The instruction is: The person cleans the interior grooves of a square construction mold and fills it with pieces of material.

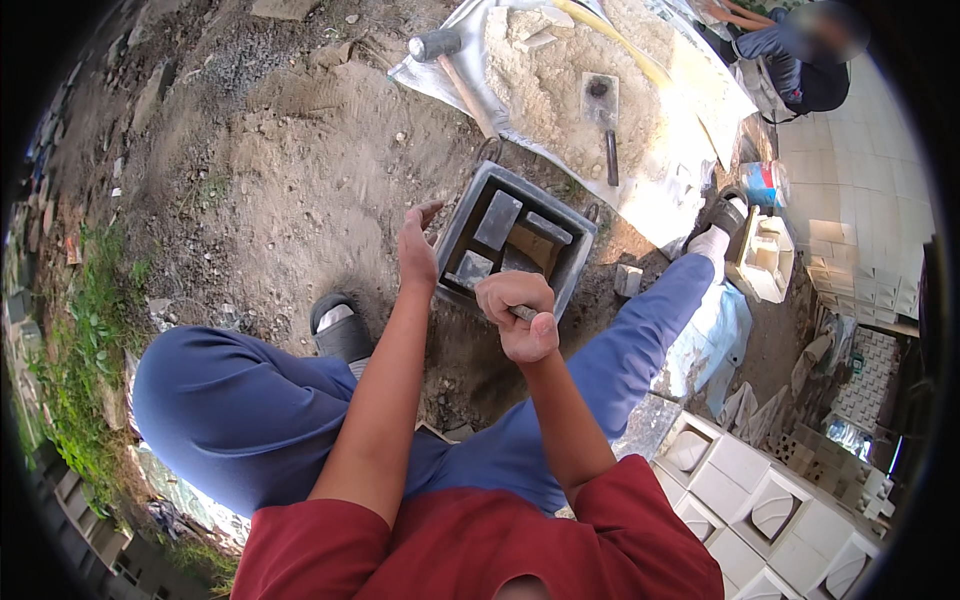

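Observation:
A square grey mould box (575,262) with wire loops on its sides stands on the dirt between my feet. Several grey rectangular blocks (497,220) sit inside it around a brown hollow. My left hand (419,243) is held at the box's left side, fingers stretched out and holding nothing. Above the near side of the box, my right hand (520,312) is closed in a fist. A greyish end pokes out of that fist; the rest of the object is hidden by the fingers.
Beyond the box, a mallet (436,45) and a flat trowel (600,100) lie by pale sand (540,75) on a white sheet. At right are a small grey block (628,280), a cream block (765,255), a bucket (765,184) and stacked white blocks (725,490). Another person sits at upper right.

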Demonstrator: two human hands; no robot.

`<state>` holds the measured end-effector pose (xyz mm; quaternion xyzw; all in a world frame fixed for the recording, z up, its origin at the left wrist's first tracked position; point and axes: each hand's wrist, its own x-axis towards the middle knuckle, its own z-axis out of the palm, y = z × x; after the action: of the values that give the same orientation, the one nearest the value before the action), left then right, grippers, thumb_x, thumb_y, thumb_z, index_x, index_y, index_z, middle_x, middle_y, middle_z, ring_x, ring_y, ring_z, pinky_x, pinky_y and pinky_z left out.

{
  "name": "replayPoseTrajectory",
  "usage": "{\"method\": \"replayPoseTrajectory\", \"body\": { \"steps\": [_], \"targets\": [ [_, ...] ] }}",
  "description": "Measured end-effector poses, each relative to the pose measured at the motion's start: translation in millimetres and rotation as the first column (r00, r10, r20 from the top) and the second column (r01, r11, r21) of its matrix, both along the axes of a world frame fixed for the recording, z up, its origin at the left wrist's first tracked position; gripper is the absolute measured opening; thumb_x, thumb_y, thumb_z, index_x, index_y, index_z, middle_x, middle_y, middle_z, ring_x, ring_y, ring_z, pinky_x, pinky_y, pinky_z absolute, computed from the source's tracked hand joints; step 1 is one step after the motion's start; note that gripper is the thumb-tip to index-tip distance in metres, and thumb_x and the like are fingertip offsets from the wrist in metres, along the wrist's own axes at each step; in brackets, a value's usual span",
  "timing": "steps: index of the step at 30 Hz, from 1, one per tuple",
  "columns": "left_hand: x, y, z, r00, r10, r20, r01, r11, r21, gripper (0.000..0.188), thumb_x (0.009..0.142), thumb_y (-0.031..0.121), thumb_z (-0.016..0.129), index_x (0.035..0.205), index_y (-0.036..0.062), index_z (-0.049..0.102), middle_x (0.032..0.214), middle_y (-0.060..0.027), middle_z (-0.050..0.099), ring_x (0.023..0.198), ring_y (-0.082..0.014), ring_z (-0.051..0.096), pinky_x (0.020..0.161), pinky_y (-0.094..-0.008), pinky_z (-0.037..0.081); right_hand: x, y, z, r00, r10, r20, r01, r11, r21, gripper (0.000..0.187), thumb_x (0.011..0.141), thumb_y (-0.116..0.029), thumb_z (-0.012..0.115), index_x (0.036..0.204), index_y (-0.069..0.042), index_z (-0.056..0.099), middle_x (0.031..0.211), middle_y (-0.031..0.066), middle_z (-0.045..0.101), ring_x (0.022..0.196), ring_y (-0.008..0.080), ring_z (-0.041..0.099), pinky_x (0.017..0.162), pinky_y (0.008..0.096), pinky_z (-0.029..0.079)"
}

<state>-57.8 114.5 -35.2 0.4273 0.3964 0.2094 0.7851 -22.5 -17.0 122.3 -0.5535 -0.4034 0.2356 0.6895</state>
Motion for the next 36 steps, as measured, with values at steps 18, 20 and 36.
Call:
{"method": "replayPoseTrajectory", "body": {
  "steps": [18, 20, 36],
  "targets": [
    [-3, 1, -24, 0.996, -0.064, -0.058, 0.073, 0.981, 0.181, 0.057, 0.107, 0.044, 0.031, 0.12, 0.0019, 0.067, 0.125, -0.0135, 0.067, 0.121, -0.0275, 0.06, 0.104, -0.0432, 0.042, -1, -12, 8, 0.988, -0.011, -0.152, 0.022, 0.997, 0.068, 0.074, 0.093, -0.073, 0.041, 0.059, -0.008, 0.027, 0.056, 0.001, 0.03, 0.048, 0.0159, 0.03, 0.049, 0.0328, 0.02],
    [-2, 6, -27, 0.994, -0.098, -0.049, 0.107, 0.959, 0.264, 0.055, 0.107, 0.042, 0.033, 0.115, 0.0006, 0.069, 0.12, -0.0138, 0.07, 0.115, -0.0281, 0.063, 0.102, -0.0402, 0.044, 2, -24, 27, 0.955, -0.057, -0.291, 0.117, 0.974, 0.193, 0.074, 0.093, -0.072, 0.043, 0.06, -0.008, 0.029, 0.057, 0.0005, 0.029, 0.051, 0.0145, 0.029, 0.051, 0.0325, 0.02],
    [5, -19, 13, 0.911, -0.212, -0.354, 0.407, 0.601, 0.687, 0.057, 0.098, 0.047, 0.059, 0.123, -0.0045, 0.06, 0.118, -0.0258, 0.062, 0.11, -0.0416, 0.061, 0.096, -0.0455, 0.047, -8, -30, 71, 0.741, -0.63, -0.23, 0.668, 0.725, 0.168, 0.051, 0.103, -0.045, 0.046, 0.069, -0.009, 0.034, 0.064, 0.0002, 0.029, 0.059, 0.0123, 0.025, 0.056, 0.0302, 0.021]
  ]
}}
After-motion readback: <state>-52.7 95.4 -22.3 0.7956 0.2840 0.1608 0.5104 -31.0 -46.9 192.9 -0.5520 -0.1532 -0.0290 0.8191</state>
